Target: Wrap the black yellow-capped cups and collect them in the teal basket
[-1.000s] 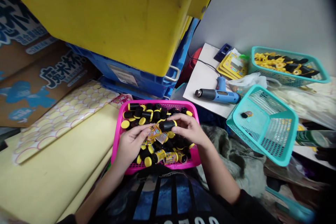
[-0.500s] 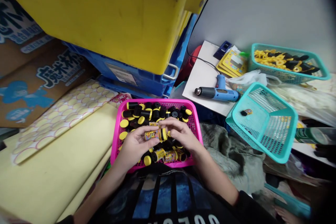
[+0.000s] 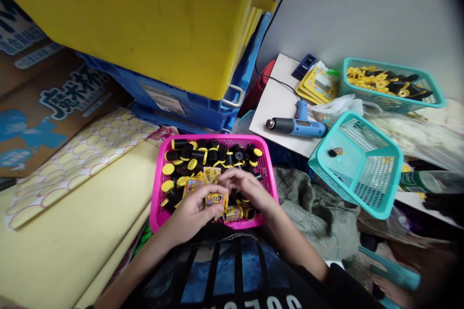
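A pink basket [image 3: 156,203] on my lap holds several small black cylinders with yellow caps [image 3: 197,155], some wrapped in yellow printed labels. My left hand [image 3: 190,215] and my right hand [image 3: 244,188] meet over the front of the basket. Together they pinch one small cylinder with a yellow label [image 3: 216,200] around it. Both hands have their fingers curled on it. A loose strip of yellow labels [image 3: 197,182] lies in the basket just behind my left hand.
A tilted teal basket [image 3: 384,188] to the right holds one small labelled piece [image 3: 335,152]. A second teal basket [image 3: 427,104] with yellow and black parts stands farther back. A blue heat gun [image 3: 295,126] lies on a white board. Yellow and blue crates [image 3: 145,24] loom ahead; sticker sheets [image 3: 72,164] lie left.
Both hands drew nearer to my body with the cylinder. A yellow label that was loose beside the black cylinder now lies around it. The camera tilted slightly.
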